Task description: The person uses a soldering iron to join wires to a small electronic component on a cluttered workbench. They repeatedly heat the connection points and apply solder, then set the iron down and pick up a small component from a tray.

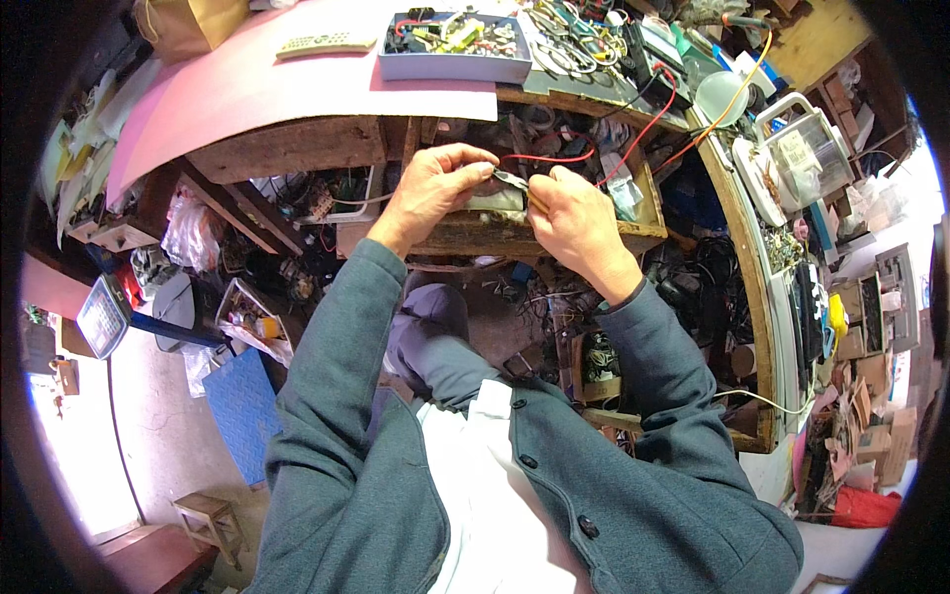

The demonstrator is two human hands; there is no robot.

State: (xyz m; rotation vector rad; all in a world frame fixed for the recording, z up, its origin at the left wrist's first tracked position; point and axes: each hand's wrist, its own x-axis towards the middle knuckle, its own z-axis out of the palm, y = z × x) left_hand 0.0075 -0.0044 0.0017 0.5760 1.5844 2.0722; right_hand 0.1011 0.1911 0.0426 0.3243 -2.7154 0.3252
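My left hand [435, 190] is closed in a pinch over the open drawer, thumb against forefinger. A thin wire end appears to be between its fingertips, small and partly hidden. My right hand [576, 216] is wrapped around a pair of pliers [512, 180] with yellowish handles. The metal jaws point left and meet the left fingertips. Just beyond the fingers, a red wire [549, 158] runs to the right. A pale cable [361, 202] comes from the left toward my left wrist. The wooden drawer [445, 238] below has its front edge under both hands.
A grey-blue box [455, 66] of small parts stands on the pink-covered bench [267, 84], beside a remote control [327, 44]. Tangled cables [574, 40] lie to its right. A clear plastic container [807, 148] sits on the right-hand bench. A platform scale [242, 411] stands at left.
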